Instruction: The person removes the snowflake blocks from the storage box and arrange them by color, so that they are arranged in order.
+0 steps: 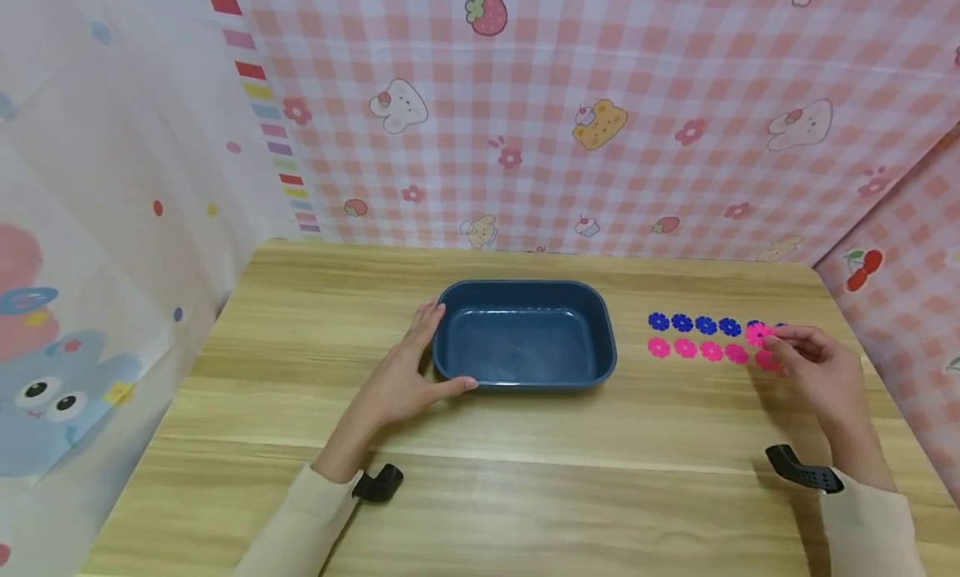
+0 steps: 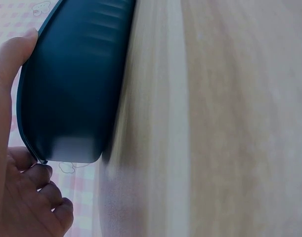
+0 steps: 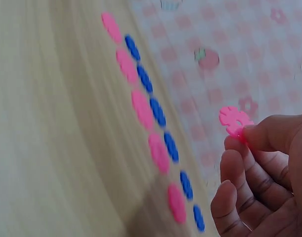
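A dark blue rectangular plastic basin stands on the table with nothing in it. My left hand holds its left front corner, thumb on the front rim and fingers at the left side; the left wrist view shows the thumb and curled fingers at the rim. Between thumb and index finger, my right hand pinches a pink flower-shaped interlocking disc, raised above the table. Beneath it lie a row of pink discs and, behind them, a row of blue discs, partly covered by the hand in the head view.
The wooden table meets a pink checked cloth at its back edge. More printed cloth hangs at the left and right. Each wrist wears a black camera mount near the sleeve cuff.
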Available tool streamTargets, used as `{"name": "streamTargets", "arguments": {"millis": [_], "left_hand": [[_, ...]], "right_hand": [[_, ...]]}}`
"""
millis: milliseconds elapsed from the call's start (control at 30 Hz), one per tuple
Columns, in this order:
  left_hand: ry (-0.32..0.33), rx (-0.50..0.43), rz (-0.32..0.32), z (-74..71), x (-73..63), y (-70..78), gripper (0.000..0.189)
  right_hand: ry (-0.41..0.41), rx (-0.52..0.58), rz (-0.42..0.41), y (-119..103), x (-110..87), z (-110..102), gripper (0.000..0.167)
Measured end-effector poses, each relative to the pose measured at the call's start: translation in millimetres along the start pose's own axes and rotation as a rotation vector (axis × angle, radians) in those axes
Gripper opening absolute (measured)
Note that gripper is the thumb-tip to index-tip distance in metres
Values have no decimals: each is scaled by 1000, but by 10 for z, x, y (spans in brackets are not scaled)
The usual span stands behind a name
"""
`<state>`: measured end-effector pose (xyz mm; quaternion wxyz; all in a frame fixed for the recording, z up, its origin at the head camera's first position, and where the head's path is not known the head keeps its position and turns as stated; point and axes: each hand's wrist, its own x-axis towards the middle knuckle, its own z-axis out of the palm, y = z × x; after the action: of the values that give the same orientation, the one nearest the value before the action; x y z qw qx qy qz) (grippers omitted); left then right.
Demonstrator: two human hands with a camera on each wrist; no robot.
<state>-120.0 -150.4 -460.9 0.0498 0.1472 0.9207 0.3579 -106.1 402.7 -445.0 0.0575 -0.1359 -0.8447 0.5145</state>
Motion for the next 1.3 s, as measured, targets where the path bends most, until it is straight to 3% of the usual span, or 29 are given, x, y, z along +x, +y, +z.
{"name": "streamTargets", "arguments": {"millis": [300, 567, 667, 800, 933, 1067, 1300], "left_hand": [[7, 4, -8, -25, -10, -7, 119], [6, -5, -26, -23, -53, -8, 117], [7, -8, -23, -26, -52, -14, 117], [10, -6, -17, -34, -53, -21, 117], [11, -4, -14, -28, -51, -25, 118], [10, 1, -14, -9, -52, -36, 118], [14, 3, -12, -10, -55, -42, 119]], "right_hand": [[3, -5, 101, 243, 55, -269, 8], [-2, -91, 167, 406, 114, -338, 11], [16, -198, 203, 423, 133, -349, 20], [30, -355, 238, 394, 144, -346, 44], [45, -442, 288, 350, 162, -344, 57], [26, -471, 336, 316, 172, -371, 63], [5, -453, 395, 292, 182, -390, 59]]}}
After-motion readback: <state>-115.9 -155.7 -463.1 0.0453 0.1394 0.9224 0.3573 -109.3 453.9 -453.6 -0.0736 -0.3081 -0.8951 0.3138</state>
